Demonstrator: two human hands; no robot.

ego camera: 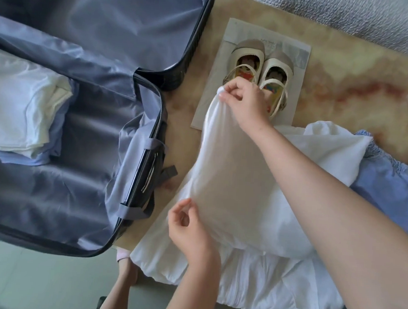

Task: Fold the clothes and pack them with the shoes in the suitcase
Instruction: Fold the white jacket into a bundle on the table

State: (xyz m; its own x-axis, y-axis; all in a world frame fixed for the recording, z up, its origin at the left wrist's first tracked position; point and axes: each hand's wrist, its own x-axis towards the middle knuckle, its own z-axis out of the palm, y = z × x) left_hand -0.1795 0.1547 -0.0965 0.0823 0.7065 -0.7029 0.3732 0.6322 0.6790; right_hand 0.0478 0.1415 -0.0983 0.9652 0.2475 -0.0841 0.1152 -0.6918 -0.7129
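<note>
On the worktop (pixel 347 92) in front of us the white garment (pixel 232 180) lies half folded, a panel of it raised off the gathered, ruffled part beneath. Its long axis runs from the near edge away from us, leaning a little right, with the far tip pointing at the shoes (pixel 250 52). Our right hand (pixel 243 99) pinches that far tip between curled fingers and thumb. Our left hand (pixel 185 228) pinches the near left edge of the same panel in the same way. The pair of cream strapped shoes stands side by side on a sheet of paper (pixel 217 92), toes pointing away from us, the right hand just over their heels. A blue garment (pixel 389 186) lies crumpled beside the white one on the right, touching it. To the left the suitcase (pixel 161 108) lies open, its grey lining showing, with folded white clothes (pixel 21 98) stacked in the nearer half.
</note>
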